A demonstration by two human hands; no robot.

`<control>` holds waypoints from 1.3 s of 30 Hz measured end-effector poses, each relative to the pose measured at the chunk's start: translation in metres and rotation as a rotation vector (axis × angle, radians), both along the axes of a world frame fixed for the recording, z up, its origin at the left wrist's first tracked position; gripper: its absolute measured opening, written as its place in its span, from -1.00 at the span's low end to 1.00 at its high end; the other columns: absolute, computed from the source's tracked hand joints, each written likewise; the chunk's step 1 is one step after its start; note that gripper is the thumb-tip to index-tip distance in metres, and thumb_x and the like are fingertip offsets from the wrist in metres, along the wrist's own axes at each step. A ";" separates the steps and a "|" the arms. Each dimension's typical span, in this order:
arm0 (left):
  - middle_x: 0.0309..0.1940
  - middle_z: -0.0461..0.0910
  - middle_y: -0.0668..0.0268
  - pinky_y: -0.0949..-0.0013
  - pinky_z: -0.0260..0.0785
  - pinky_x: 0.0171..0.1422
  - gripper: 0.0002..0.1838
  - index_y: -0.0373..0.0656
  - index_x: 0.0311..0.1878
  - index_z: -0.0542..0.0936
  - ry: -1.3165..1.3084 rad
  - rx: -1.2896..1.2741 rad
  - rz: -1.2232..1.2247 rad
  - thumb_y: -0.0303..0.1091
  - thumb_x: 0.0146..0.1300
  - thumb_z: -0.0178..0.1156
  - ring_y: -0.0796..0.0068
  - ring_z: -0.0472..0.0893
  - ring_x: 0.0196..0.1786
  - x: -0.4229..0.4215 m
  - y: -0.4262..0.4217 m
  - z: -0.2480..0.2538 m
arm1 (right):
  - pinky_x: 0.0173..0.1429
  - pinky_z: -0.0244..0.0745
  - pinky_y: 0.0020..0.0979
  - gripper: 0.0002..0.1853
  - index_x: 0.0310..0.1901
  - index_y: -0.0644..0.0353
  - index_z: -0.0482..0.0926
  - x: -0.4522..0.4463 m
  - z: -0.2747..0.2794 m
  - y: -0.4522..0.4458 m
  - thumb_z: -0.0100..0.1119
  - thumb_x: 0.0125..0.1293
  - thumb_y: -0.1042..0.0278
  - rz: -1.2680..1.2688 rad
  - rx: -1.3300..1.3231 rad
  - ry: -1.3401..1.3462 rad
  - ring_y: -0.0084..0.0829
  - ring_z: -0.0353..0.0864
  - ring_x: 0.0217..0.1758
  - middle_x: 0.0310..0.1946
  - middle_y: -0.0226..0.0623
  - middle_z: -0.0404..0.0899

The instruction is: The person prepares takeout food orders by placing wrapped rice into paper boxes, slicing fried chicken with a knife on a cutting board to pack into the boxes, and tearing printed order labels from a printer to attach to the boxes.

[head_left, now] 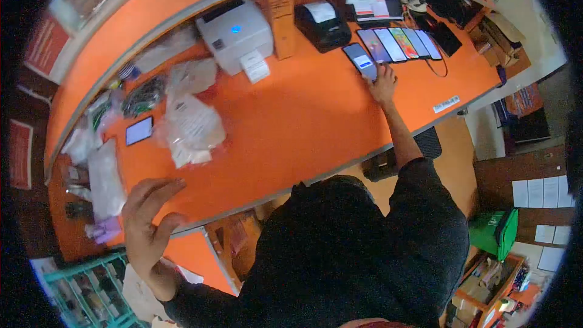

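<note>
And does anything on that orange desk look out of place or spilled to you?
One thing, mildly: a lone phone lies at the left beside a crumpled plastic bag, apart from the row of phones near the right hand. No spill or damage shows.

Right arm (399,132) outstretched, left fingers (164,194) curved

Orange desk (291,127) | white printer (234,33) | black printer (319,30) | phones (389,45) (screens lit, side by side) | plastic bags (193,123)
</note>
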State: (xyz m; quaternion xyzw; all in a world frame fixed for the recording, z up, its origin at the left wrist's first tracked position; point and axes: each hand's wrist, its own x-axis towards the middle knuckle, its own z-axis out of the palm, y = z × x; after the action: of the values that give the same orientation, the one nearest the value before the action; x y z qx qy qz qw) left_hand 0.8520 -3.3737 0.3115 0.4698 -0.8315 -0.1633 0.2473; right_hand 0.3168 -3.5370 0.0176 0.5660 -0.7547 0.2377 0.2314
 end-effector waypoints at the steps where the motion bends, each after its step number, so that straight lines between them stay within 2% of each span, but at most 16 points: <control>1: -0.24 0.53 0.17 0.24 0.28 -0.04 -0.54 -0.20 -0.15 0.54 -0.065 0.025 -0.041 -0.15 -0.14 0.25 0.16 0.49 -0.19 -0.021 -0.012 -0.001 | 0.00 0.15 0.07 -0.29 0.08 0.16 0.24 -0.014 -0.006 0.004 -0.06 0.06 -0.28 0.053 0.013 0.046 -0.09 0.21 0.12 0.07 -0.06 0.21; 4: -0.20 0.52 0.18 0.24 0.28 -0.04 -0.51 -0.18 -0.09 0.51 -0.169 0.059 -0.115 -0.18 -0.16 0.26 0.14 0.48 -0.15 -0.063 -0.033 -0.006 | 0.11 0.03 0.10 -0.24 0.11 0.10 0.24 -0.037 -0.019 0.002 -0.13 0.03 -0.36 0.115 0.046 0.047 -0.10 0.16 0.17 0.12 -0.05 0.16; 7: -0.18 0.51 0.18 0.26 0.29 -0.04 -0.49 -0.17 -0.07 0.50 -0.199 0.123 -0.152 -0.17 -0.16 0.26 0.14 0.48 -0.12 -0.091 -0.046 -0.008 | 0.16 -0.06 0.10 -0.31 0.17 -0.14 0.24 -0.037 -0.009 -0.003 -0.08 0.04 -0.32 0.248 0.085 0.005 -0.16 0.07 0.25 0.20 -0.19 0.08; 10: -0.17 0.51 0.17 0.27 0.30 -0.04 -0.48 -0.18 -0.07 0.50 -0.197 0.185 -0.149 -0.17 -0.16 0.26 0.15 0.48 -0.11 -0.110 -0.057 -0.011 | 0.20 -0.17 0.20 -0.26 0.18 -0.12 0.24 -0.042 -0.015 -0.010 -0.12 0.01 -0.39 0.253 0.187 0.019 -0.05 0.01 0.29 0.20 -0.02 0.07; 15: -0.18 0.51 0.15 0.29 0.31 -0.04 -0.47 -0.21 -0.06 0.49 -0.139 0.271 -0.162 -0.17 -0.16 0.27 0.17 0.50 -0.12 -0.131 -0.067 -0.018 | 0.20 -0.18 0.21 -0.25 0.19 -0.11 0.23 -0.041 -0.011 -0.007 -0.13 0.01 -0.39 0.245 0.247 0.046 -0.07 -0.02 0.30 0.21 -0.02 0.07; 18: -0.18 0.51 0.13 0.30 0.32 -0.03 -0.48 -0.23 -0.06 0.49 -0.102 0.325 -0.162 -0.22 -0.14 0.27 0.18 0.51 -0.12 -0.137 -0.071 -0.030 | 0.19 -0.17 0.21 -0.26 0.17 -0.09 0.25 -0.045 -0.008 -0.006 -0.15 0.03 -0.39 0.256 0.115 -0.151 -0.10 0.01 0.29 0.19 -0.04 0.09; 20: -0.17 0.51 0.13 0.30 0.32 -0.02 -0.49 -0.23 -0.03 0.47 -0.041 0.363 -0.168 -0.28 -0.13 0.28 0.21 0.51 -0.11 -0.134 -0.073 -0.041 | 0.19 -0.17 0.21 -0.28 0.15 -0.08 0.28 -0.064 -0.020 -0.011 -0.16 0.04 -0.39 0.025 0.001 -0.184 -0.12 0.03 0.27 0.18 -0.07 0.12; 21: -0.17 0.51 0.13 0.30 0.32 -0.02 -0.49 -0.23 -0.03 0.47 -0.041 0.364 -0.164 -0.28 -0.13 0.28 0.21 0.51 -0.11 -0.132 -0.073 -0.049 | 0.19 -0.17 0.21 -0.28 0.15 -0.08 0.28 -0.078 -0.022 -0.013 -0.16 0.04 -0.39 0.029 0.003 -0.185 -0.12 0.03 0.27 0.18 -0.07 0.12; 28: -0.07 0.46 0.11 0.25 0.28 0.06 -0.45 -0.18 0.09 0.36 -0.130 0.618 0.077 -0.37 -0.04 0.25 0.17 0.47 -0.03 -0.114 -0.067 -0.160 | 0.20 -0.18 0.21 -0.29 0.11 0.04 0.32 -0.107 -0.015 -0.008 -0.15 0.06 -0.35 -0.008 0.082 -0.079 -0.13 0.03 0.27 0.18 -0.10 0.12; 30: 0.14 0.30 0.10 0.24 0.18 0.21 -0.32 -0.18 0.17 0.25 -0.388 0.576 0.150 -0.34 -0.07 0.26 0.15 0.28 0.20 -0.116 -0.059 -0.195 | 0.20 -0.19 0.21 -0.29 0.10 0.05 0.33 -0.114 -0.018 -0.011 -0.15 0.07 -0.35 -0.033 0.094 -0.067 -0.13 0.02 0.28 0.19 -0.11 0.12; 31: 0.14 0.30 0.10 0.24 0.18 0.21 -0.32 -0.18 0.17 0.25 -0.387 0.576 0.147 -0.34 -0.07 0.26 0.15 0.28 0.20 -0.111 -0.053 -0.223 | 0.20 -0.16 0.16 -0.30 0.09 0.05 0.36 -0.123 -0.021 -0.015 -0.16 0.08 -0.34 -0.144 0.077 -0.079 -0.15 0.00 0.28 0.19 -0.16 0.12; 33: 0.21 0.08 -0.15 0.14 0.23 0.14 -0.19 -0.21 0.25 0.09 -0.598 0.502 0.156 -0.16 -0.04 0.25 -0.10 0.32 0.11 -0.098 -0.041 -0.270 | 0.21 -0.13 0.11 -0.32 0.07 0.05 0.39 -0.135 -0.024 -0.017 -0.16 0.09 -0.33 -0.259 0.063 -0.092 -0.18 -0.01 0.28 0.18 -0.20 0.13; 34: 0.21 0.08 -0.15 0.14 0.23 0.14 -0.19 -0.21 0.25 0.09 -0.601 0.502 0.153 -0.16 -0.04 0.25 -0.10 0.32 0.11 -0.099 -0.039 -0.272 | 0.21 -0.15 0.12 -0.32 0.08 0.03 0.38 -0.139 -0.024 -0.016 -0.16 0.09 -0.34 -0.261 0.089 -0.081 -0.18 -0.02 0.29 0.19 -0.20 0.11; 37: 0.22 -0.08 -0.29 0.14 0.21 0.17 -0.08 -0.25 0.27 0.02 -0.543 0.719 0.180 -0.06 -0.08 0.27 -0.17 0.25 0.16 -0.116 -0.033 -0.275 | 0.22 -0.18 0.16 -0.32 0.11 -0.03 0.36 -0.138 -0.021 -0.018 -0.17 0.09 -0.35 -0.268 0.140 -0.075 -0.18 -0.03 0.30 0.21 -0.20 0.09; 38: 0.22 -0.09 -0.31 0.12 0.20 0.17 -0.06 -0.28 0.26 0.02 -0.031 0.948 0.398 -0.02 -0.10 0.27 -0.19 0.23 0.17 -0.121 -0.033 -0.274 | 0.22 -0.19 0.17 -0.32 0.12 -0.06 0.34 -0.137 -0.019 -0.017 -0.17 0.09 -0.35 -0.270 0.165 -0.078 -0.18 -0.04 0.30 0.21 -0.19 0.08; 39: 0.21 -0.10 -0.32 0.12 0.19 0.18 -0.04 -0.29 0.26 0.02 0.234 1.053 0.497 -0.01 -0.10 0.28 -0.20 0.21 0.17 -0.118 -0.034 -0.279 | 0.22 -0.19 0.17 -0.32 0.12 -0.06 0.34 -0.137 -0.018 -0.018 -0.17 0.09 -0.35 -0.271 0.167 -0.077 -0.18 -0.04 0.30 0.21 -0.19 0.08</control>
State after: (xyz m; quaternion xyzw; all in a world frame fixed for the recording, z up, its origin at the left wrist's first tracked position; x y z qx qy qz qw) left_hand 0.7341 -3.4073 0.0326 0.6887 -0.4710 -0.5418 0.1019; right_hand 0.1797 -3.5552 -0.0006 0.4670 -0.8495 0.1622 0.1842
